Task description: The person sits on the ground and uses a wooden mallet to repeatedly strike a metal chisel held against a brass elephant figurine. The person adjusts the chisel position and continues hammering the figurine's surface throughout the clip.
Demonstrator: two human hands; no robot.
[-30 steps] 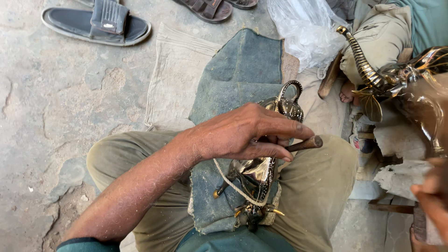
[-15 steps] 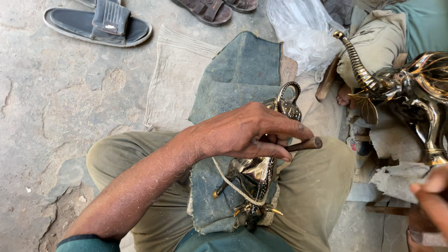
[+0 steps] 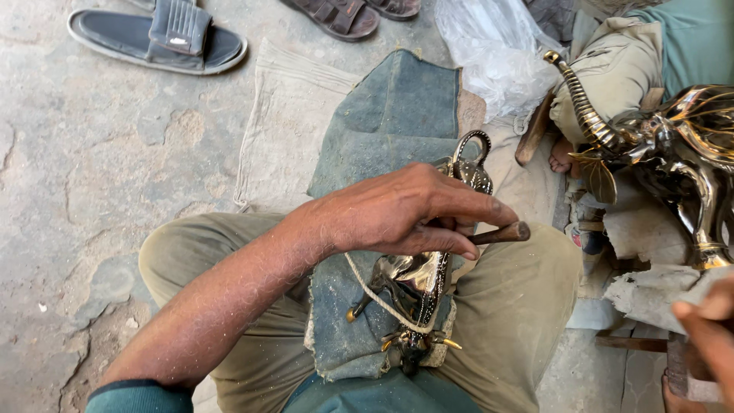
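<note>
A small brass figurine is lying along the person's lap on a folded blue-green cloth, its long axis running from the body outward: the end with small pointed gold tips is sitting close to the waist, and the curled loop end is pointing away toward the far edge of the cloth. A pale cord is crossing the figurine's lower part. The left hand is pressing down over the figurine's middle, its fingers clenched around a short dark rod-like tool whose blunt end is sticking out to the right, across the figurine's axis. The right hand is showing only partly at the lower right corner; whether its fingers are gripping anything cannot be told. Beyond the right knee a larger polished brass elephant is standing, its trunk reaching up and left. A grey sandal is lying on the stone floor at the upper left, and a clear plastic bag is lying past the cloth's far edge.
</note>
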